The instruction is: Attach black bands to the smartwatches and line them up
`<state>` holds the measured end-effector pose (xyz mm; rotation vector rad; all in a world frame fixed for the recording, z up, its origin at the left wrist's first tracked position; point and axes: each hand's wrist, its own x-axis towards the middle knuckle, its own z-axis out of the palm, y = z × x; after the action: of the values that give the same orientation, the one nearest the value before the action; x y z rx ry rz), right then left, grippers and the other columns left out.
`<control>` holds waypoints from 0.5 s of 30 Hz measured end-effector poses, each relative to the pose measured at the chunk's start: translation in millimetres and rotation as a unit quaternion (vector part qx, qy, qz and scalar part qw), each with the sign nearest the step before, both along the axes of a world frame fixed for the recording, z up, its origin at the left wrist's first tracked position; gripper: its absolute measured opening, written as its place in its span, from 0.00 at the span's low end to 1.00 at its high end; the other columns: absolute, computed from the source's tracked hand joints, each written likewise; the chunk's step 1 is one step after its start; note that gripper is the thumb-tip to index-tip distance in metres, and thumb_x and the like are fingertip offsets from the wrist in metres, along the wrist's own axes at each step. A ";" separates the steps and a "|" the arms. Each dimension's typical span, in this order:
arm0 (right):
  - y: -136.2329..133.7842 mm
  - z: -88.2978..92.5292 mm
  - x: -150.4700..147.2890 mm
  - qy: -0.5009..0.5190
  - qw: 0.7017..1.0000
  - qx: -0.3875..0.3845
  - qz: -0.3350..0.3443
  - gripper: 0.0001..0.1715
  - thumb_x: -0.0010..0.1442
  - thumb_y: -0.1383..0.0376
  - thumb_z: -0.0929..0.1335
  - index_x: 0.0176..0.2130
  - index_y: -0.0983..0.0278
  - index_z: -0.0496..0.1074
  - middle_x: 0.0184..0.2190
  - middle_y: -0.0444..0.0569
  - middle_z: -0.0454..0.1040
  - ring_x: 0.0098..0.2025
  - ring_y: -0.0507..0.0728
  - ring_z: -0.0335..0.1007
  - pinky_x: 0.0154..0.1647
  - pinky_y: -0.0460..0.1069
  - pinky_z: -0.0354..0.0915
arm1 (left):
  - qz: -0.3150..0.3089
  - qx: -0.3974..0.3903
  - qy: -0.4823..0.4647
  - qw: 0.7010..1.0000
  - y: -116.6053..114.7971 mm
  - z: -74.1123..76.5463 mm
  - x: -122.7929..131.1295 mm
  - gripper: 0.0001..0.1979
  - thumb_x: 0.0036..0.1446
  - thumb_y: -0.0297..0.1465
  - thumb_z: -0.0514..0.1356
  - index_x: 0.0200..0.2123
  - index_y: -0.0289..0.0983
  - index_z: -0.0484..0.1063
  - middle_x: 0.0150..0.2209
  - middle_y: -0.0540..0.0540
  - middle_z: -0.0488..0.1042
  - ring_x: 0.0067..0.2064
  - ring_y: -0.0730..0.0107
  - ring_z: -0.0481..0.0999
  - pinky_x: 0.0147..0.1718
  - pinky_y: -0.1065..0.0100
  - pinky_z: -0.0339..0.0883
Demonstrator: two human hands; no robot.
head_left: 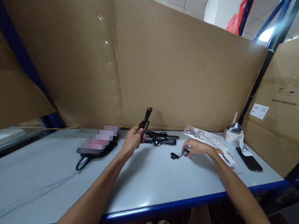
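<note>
My left hand (135, 137) is closed around a black two-handled tool (147, 116), held above the table with one handle pointing up. Behind and to the right of it, more black tools (164, 141) of a similar shape lie on the white table (142, 188). My right hand (194, 148) reaches down to the tabletop, its fingers curled at a small dark piece (185, 152). Just left of those fingers lie a small black part (174, 156) and tiny metal pieces. The right fingertips are partly hidden.
A dark pouch (109, 149) with a strap lies left. On the right are clear plastic packaging (200, 133), a black phone (249, 159) and a wrapped cup (234, 133). Cardboard walls (179, 72) stand behind and at the sides.
</note>
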<state>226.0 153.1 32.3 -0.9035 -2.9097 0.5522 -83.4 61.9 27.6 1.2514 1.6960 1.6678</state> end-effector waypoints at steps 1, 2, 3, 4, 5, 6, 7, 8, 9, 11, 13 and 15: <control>0.7 -0.7 -0.6 -0.002 1.000 -0.002 -0.006 0.24 0.43 0.71 0.79 0.42 0.63 0.79 0.37 0.44 0.77 0.36 0.52 0.69 0.33 0.44 0.59 | -0.068 0.015 -0.063 0.996 -1.8 2.7 10.5 0.10 0.59 0.39 0.56 0.33 0.39 0.64 0.20 0.51 0.67 0.22 0.68 0.69 0.24 0.68 0.61; 1.3 -1.3 -1.0 -0.004 1.000 -0.007 -0.015 0.24 0.42 0.71 0.79 0.42 0.63 0.79 0.37 0.43 0.76 0.35 0.52 0.69 0.32 0.44 0.59 | -0.117 0.031 -0.109 0.987 -4.2 4.4 20.9 0.11 0.57 0.40 0.59 0.33 0.39 0.63 0.21 0.52 0.68 0.21 0.71 0.68 0.23 0.70 0.61; 1.9 -1.8 -1.3 -0.009 1.000 -0.014 -0.026 0.25 0.42 0.70 0.79 0.43 0.63 0.79 0.36 0.43 0.76 0.34 0.51 0.69 0.31 0.43 0.58 | -0.151 0.039 -0.140 0.978 -6.9 5.1 30.6 0.13 0.56 0.41 0.60 0.33 0.39 0.62 0.22 0.52 0.69 0.21 0.72 0.68 0.23 0.71 0.61; 2.5 -2.1 -1.3 -0.012 0.999 -0.024 -0.037 0.25 0.43 0.69 0.79 0.44 0.63 0.78 0.36 0.43 0.76 0.33 0.51 0.68 0.30 0.43 0.58 | -0.174 0.042 -0.165 0.970 -9.6 4.9 39.2 0.14 0.55 0.41 0.62 0.33 0.38 0.62 0.22 0.52 0.70 0.21 0.73 0.69 0.23 0.72 0.62; 2.9 -2.4 -1.0 -0.016 0.998 -0.035 -0.047 0.26 0.43 0.68 0.79 0.44 0.63 0.78 0.35 0.42 0.76 0.32 0.50 0.68 0.29 0.43 0.57 | -0.190 0.042 -0.183 0.964 -12.3 4.2 46.4 0.14 0.55 0.41 0.63 0.34 0.38 0.63 0.23 0.52 0.71 0.21 0.74 0.69 0.22 0.72 0.62; 3.2 -2.6 -0.5 -0.018 0.997 -0.045 -0.056 0.27 0.44 0.67 0.79 0.45 0.63 0.78 0.34 0.42 0.75 0.31 0.50 0.67 0.28 0.43 0.56 | -0.202 0.039 -0.195 0.959 -14.8 3.0 52.3 0.14 0.54 0.40 0.63 0.34 0.38 0.63 0.23 0.52 0.71 0.22 0.74 0.70 0.22 0.72 0.62; 3.4 -2.7 0.2 -0.020 0.996 -0.053 -0.066 0.27 0.44 0.66 0.79 0.45 0.63 0.77 0.33 0.41 0.75 0.30 0.50 0.66 0.27 0.43 0.56 | -0.213 0.032 -0.205 0.955 -16.8 1.6 57.0 0.14 0.54 0.39 0.63 0.35 0.38 0.63 0.24 0.52 0.71 0.22 0.74 0.70 0.21 0.73 0.62; 3.3 -2.6 1.1 -0.023 0.995 -0.059 -0.078 0.26 0.44 0.66 0.79 0.45 0.63 0.77 0.32 0.41 0.75 0.29 0.50 0.66 0.27 0.43 0.55 | -0.224 0.024 -0.212 0.951 -18.4 0.2 60.8 0.14 0.54 0.39 0.64 0.36 0.38 0.63 0.24 0.52 0.71 0.22 0.75 0.69 0.20 0.74 0.61; 3.1 -2.3 2.0 -0.025 0.993 -0.065 -0.092 0.25 0.44 0.65 0.79 0.43 0.64 0.77 0.30 0.40 0.74 0.28 0.50 0.65 0.26 0.43 0.55 | -0.236 0.015 -0.219 0.947 -19.7 -1.3 63.8 0.14 0.54 0.38 0.64 0.36 0.38 0.63 0.24 0.53 0.71 0.21 0.76 0.68 0.18 0.74 0.59; 2.3 -1.5 3.6 -0.027 0.989 -0.073 -0.122 0.22 0.43 0.63 0.80 0.38 0.65 0.76 0.26 0.40 0.72 0.25 0.50 0.63 0.24 0.44 0.54 | -0.253 -0.002 -0.230 0.940 -21.2 -4.0 68.9 0.14 0.54 0.38 0.64 0.36 0.38 0.62 0.23 0.54 0.69 0.19 0.78 0.62 0.15 0.77 0.52; 1.3 -1.0 4.2 -0.025 0.986 -0.081 -0.145 0.21 0.41 0.62 0.80 0.34 0.65 0.74 0.22 0.38 0.68 0.23 0.49 0.61 0.22 0.44 0.52 | -0.258 -0.018 -0.242 0.935 -22.2 -6.6 74.0 0.15 0.54 0.39 0.64 0.35 0.39 0.62 0.21 0.56 0.66 0.17 0.81 0.57 0.13 0.78 0.45; 0.6 -1.3 3.6 -0.008 0.982 -0.100 -0.159 0.21 0.41 0.63 0.80 0.34 0.64 0.73 0.19 0.36 0.66 0.21 0.49 0.59 0.21 0.44 0.52 | -0.255 -0.033 -0.248 0.934 -23.0 -9.2 79.3 0.15 0.54 0.40 0.64 0.35 0.38 0.62 0.20 0.57 0.63 0.16 0.82 0.54 0.13 0.79 0.42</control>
<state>229.6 153.6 31.0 -1.3697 -2.6737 0.8179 -4.0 39.0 18.3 1.0100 1.0095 1.4302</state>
